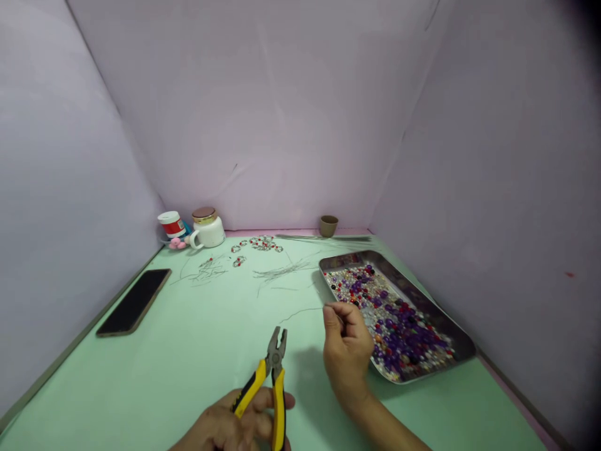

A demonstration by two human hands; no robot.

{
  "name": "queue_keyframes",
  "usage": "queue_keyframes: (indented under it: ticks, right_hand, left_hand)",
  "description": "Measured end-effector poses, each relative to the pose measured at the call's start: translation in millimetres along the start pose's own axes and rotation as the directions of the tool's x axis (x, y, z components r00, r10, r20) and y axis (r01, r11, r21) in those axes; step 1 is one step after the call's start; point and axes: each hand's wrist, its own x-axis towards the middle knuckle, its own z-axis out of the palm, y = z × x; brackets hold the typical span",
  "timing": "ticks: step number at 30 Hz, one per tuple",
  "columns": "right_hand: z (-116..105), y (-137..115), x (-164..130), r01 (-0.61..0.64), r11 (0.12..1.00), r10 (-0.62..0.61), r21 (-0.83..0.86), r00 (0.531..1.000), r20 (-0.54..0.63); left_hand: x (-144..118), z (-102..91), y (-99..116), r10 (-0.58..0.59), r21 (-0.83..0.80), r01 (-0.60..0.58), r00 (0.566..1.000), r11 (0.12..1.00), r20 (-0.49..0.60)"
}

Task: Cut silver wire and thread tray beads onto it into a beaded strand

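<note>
My left hand [237, 426] grips the yellow-and-black handles of a pair of pliers [272, 376], whose jaws stand slightly apart and point away from me. My right hand [346, 351] is raised just right of the pliers, with its fingertips pinched on one end of a thin wire [300, 310] that trails off to the left above the green table [197, 351]. Right beside that hand lies a metal tray [464, 344] full of purple, red, black and silvery beads [399, 326].
A dark phone [134, 302] lies at the table's left edge. At the back stand a white mug with a gold lid [206, 228], a red-and-white pot [171, 223] and a small brown cup [328, 225]. Loose wire pieces [277, 270] and beaded rings [263, 244] are scattered mid-table. Lilac walls enclose three sides.
</note>
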Motion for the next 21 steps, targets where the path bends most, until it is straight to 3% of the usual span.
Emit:
queue_keyframes:
  ticks: [7, 12, 15, 21]
  right_hand:
    - [-3.5, -2.4, -5.7, 0.199, 0.979, -0.196, -0.040, 0.978, 0.073]
    - [-4.8, -3.1, -6.1, 0.287, 0.956, -0.280, -0.059, 0.954, 0.104]
    - [-5.0, -1.7, -6.3, 0.359, 0.932, -0.350, -0.052, 0.927, 0.139]
    - [-5.6, 0.2, -5.8, 0.460, 0.887, -0.446, -0.047, 0.877, 0.178]
  left_hand:
    - [-1.4, -3.7, 1.3, 0.021, 0.040, -0.023, 0.999, 0.999, 0.047]
    - [5.8, -22.1, -6.1, 0.002, 0.126, 0.004, 0.999, 0.992, -0.044]
    - [13.3, -29.7, -11.6, 0.074, 0.153, -0.060, 0.994, 0.986, -0.086]
    - [9.0, -25.7, -9.6, 0.142, 0.270, -0.098, 0.979, 0.958, -0.148]
